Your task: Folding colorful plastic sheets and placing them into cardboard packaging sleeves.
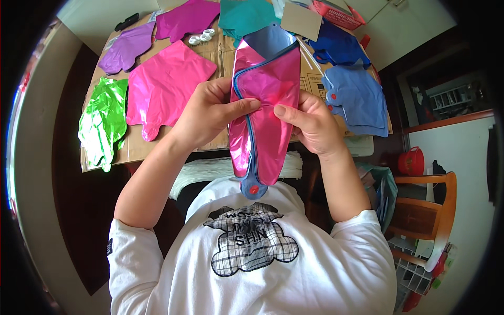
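Between my two hands hangs a folded foil balloon (266, 79), shiny pink in front with a blue layer showing along its edge and at its top. Its lower end tapers to a blue tab (253, 190) with a red dot, close to my white shirt. My left hand (214, 109) grips its left edge, thumb pressed on the pink face and fingers behind. On the right side my right hand (310, 118) pinches it the same way, its fingers partly hidden behind the foil.
Cardboard (210, 58) covers the table. On it lie a green foil piece (105, 115), a pink stack (165, 86), purple piles, a teal stack (244, 21), blue stacks (359, 94), white rings (201, 37) and a red basket (341, 16). A wooden chair (425, 205) stands at right.
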Motion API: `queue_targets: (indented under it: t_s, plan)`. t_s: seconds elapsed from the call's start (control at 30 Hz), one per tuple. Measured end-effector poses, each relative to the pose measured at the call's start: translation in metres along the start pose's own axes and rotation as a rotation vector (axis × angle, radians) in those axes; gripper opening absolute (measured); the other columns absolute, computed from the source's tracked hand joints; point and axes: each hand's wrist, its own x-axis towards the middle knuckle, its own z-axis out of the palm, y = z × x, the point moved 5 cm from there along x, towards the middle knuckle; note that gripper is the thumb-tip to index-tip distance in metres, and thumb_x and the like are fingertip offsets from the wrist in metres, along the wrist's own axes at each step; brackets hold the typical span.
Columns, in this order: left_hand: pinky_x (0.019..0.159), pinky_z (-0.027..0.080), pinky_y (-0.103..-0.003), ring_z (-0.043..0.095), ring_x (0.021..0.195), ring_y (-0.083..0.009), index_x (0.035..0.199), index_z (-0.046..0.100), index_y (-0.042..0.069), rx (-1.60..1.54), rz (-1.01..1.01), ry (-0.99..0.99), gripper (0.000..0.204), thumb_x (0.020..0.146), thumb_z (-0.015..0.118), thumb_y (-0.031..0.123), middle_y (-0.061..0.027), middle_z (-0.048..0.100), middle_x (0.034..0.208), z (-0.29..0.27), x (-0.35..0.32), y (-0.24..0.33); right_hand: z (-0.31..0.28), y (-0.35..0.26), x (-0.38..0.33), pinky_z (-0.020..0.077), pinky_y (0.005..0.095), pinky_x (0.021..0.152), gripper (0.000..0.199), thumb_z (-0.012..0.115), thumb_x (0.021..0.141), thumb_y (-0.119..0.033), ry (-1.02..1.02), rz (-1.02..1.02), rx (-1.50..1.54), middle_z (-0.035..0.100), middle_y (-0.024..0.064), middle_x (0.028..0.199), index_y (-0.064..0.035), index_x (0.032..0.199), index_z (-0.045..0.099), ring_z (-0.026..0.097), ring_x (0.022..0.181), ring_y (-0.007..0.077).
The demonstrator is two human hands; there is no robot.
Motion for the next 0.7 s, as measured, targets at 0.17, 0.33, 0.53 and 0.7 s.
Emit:
queue_targets:
  t_s: [0.17,0.33,0.53,0.7]
  plan:
    - [0.083,0.054,-0.025,0.064,0.088,-0.0089,0.109,0.065,-0.002,-0.116,-0.032,0.005,0.019,0.090,0.064,0.001,-0.0065,0.069,0.099,0.005,-0.001,-0.011,-0.009,0.012,-0.010,0.0433,0.0189,0.049,0.018,0.066,0.090,-0.018,-0.057,-0.059,-0.083,0.066,-0.0005,0.076,-0.0032,0.101,0.069,0.056,0.058,0.0044]
    - [0.083,0.055,-0.025,0.065,0.088,-0.0098,0.108,0.065,-0.003,-0.201,-0.041,0.008,0.018,0.090,0.063,0.000,-0.0076,0.069,0.099,0.007,-0.003,-0.012,-0.009,0.018,-0.011,0.0419,0.0187,0.048,0.016,0.066,0.091,-0.018,0.003,-0.086,-0.019,0.065,-0.0009,0.072,-0.0045,0.099,0.070,0.055,0.055,0.0045]
    - [0.083,0.055,-0.026,0.065,0.089,-0.0106,0.110,0.064,-0.003,-0.192,-0.114,-0.005,0.020,0.090,0.062,0.000,-0.0085,0.068,0.102,0.006,-0.006,-0.015,-0.011,0.017,-0.012,0.0408,0.0194,0.043,0.013,0.066,0.090,-0.017,0.074,-0.086,-0.040,0.064,-0.0009,0.068,-0.0050,0.093,0.072,0.055,0.051,0.0054]
    - [0.084,0.054,-0.027,0.065,0.088,-0.0117,0.110,0.065,-0.003,-0.223,-0.110,-0.070,0.020,0.090,0.060,-0.001,-0.0082,0.069,0.103,0.007,-0.005,-0.014,-0.014,0.016,-0.012,0.0404,0.0194,0.043,0.012,0.067,0.090,-0.017,0.071,-0.131,-0.060,0.064,-0.0007,0.067,-0.0050,0.089,0.071,0.054,0.050,0.0052]
